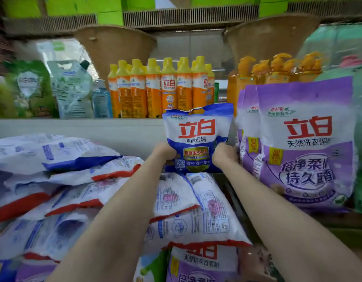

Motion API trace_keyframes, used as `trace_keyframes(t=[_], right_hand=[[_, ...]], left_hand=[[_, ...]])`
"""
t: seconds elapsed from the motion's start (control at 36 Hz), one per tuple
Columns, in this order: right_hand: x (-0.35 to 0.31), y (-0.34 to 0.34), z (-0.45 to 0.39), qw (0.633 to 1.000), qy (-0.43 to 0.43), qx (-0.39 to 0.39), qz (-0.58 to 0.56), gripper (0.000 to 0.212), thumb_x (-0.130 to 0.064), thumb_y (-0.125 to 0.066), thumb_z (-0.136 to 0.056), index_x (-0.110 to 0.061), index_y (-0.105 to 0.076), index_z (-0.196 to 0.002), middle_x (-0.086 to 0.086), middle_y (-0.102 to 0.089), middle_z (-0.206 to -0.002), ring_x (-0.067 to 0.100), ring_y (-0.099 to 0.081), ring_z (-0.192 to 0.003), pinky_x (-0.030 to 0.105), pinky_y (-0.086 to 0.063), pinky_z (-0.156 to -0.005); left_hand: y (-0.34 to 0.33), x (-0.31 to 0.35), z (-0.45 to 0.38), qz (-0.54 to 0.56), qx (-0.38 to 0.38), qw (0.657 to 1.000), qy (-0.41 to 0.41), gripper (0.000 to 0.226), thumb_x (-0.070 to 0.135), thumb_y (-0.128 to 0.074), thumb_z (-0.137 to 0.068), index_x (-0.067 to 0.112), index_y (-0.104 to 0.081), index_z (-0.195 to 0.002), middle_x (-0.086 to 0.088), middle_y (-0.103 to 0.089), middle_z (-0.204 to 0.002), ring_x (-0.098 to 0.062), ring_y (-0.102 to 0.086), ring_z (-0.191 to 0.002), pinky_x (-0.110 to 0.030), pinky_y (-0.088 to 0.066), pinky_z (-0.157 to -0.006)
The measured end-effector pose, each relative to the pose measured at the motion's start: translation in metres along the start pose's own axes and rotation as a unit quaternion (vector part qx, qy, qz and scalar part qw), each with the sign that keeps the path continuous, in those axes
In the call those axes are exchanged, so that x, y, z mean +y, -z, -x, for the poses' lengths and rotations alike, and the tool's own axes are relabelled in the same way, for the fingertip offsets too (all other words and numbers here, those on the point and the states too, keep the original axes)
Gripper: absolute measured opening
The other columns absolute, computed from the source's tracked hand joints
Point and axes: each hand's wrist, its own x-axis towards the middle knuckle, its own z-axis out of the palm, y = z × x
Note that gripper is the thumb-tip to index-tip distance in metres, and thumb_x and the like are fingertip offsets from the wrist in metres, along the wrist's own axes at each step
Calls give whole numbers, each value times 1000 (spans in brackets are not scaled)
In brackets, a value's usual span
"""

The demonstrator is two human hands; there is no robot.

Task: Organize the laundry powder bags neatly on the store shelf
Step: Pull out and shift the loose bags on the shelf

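Note:
I hold a small blue and white laundry powder bag [197,137] upright with both hands. My left hand [165,152] grips its lower left edge and my right hand [224,154] grips its lower right edge. The bag stands on a heap of flat-lying white, blue and red powder bags [74,190] that fills the shelf's left and middle. Right beside it, large purple powder bags [304,143] stand upright in a row. Another purple bag [202,263] lies at the bottom, under my arms.
Behind a white ledge [84,129], orange bottles with yellow caps [161,90] stand in a row. Orange pump bottles [277,70] are at the back right, refill pouches [72,88] at the back left. A green package [361,139] borders the purple bags on the right.

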Motion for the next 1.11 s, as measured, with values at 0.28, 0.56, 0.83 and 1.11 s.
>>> trace_keyframes(t=[0.28, 0.56, 0.83, 1.11], right_hand=[[2, 4, 9, 991, 42, -39, 119, 36, -8, -42, -95, 7, -48, -127, 25, -46, -136, 37, -40, -127, 38, -36, -103], [-25, 30, 38, 996, 66, -17, 53, 57, -8, -55, -90, 0, -29, -140, 22, -29, -145, 39, -35, -131, 44, -40, -103], [-61, 38, 78, 979, 205, 0, 15, 47, -11, -59, -87, -8, -42, -130, 15, -40, -135, 32, -43, -122, 42, -44, -96], [-129, 47, 139, 928, 366, -50, -44, 48, -26, -61, -90, -9, -44, -132, 12, -43, -136, 26, -41, -126, 37, -38, -101]], left_hand=[[-1, 8, 9, 98, -39, 993, 51, 36, 3, -48, -94, 5, -43, -130, -15, -54, -131, -30, -57, -115, -31, -55, -72], [31, 24, 50, 1, -57, 998, -2, 36, 24, -55, -94, 6, -45, -124, -13, -60, -119, -28, -66, -95, -39, -58, -77], [96, 12, 106, -179, 80, 973, -121, 36, 26, -58, -91, 2, -61, -118, -12, -59, -120, -23, -56, -103, -29, -44, -79], [200, -28, 167, -225, 185, 950, -112, 30, 24, -58, -89, -1, -67, -104, -10, -56, -95, -20, -50, -87, -27, -38, -75]])
